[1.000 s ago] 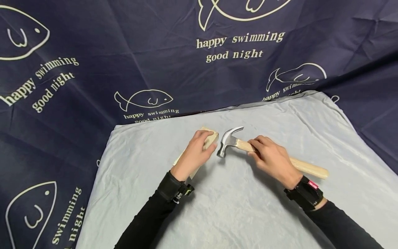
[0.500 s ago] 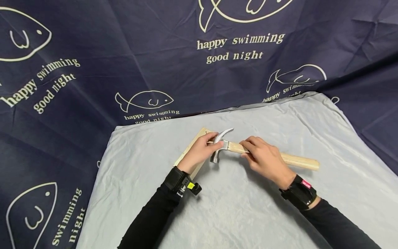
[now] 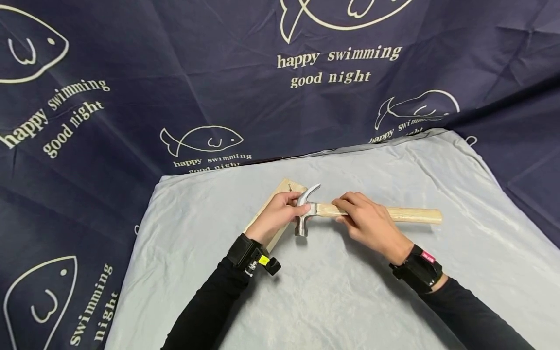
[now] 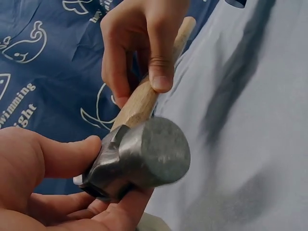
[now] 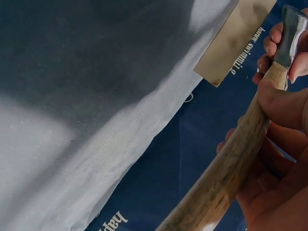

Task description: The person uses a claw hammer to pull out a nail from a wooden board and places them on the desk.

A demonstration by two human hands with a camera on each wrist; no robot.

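Note:
A claw hammer with a pale wooden handle (image 3: 411, 215) is held sideways above the cloth. My left hand (image 3: 277, 216) pinches its steel head (image 3: 302, 223) between thumb and fingers; the left wrist view shows the round striking face (image 4: 166, 151) turned toward the camera. My right hand (image 3: 372, 223) grips the handle near the head, thumb along the wood in the right wrist view. Under and behind my left hand lies a wooden block (image 3: 280, 188), partly hidden, with a nail (image 3: 289, 187) standing at its far end.
A light grey-blue cloth (image 3: 341, 291) covers the table. Behind and at both sides hangs a dark blue curtain (image 3: 245, 87) with white fish outlines and lettering. The block (image 5: 231, 43) also shows at the top of the right wrist view.
The hammer has moved left to my left hand, which has left the block's far end and taken hold of the steel head. The handle has turned nearly level across the view.

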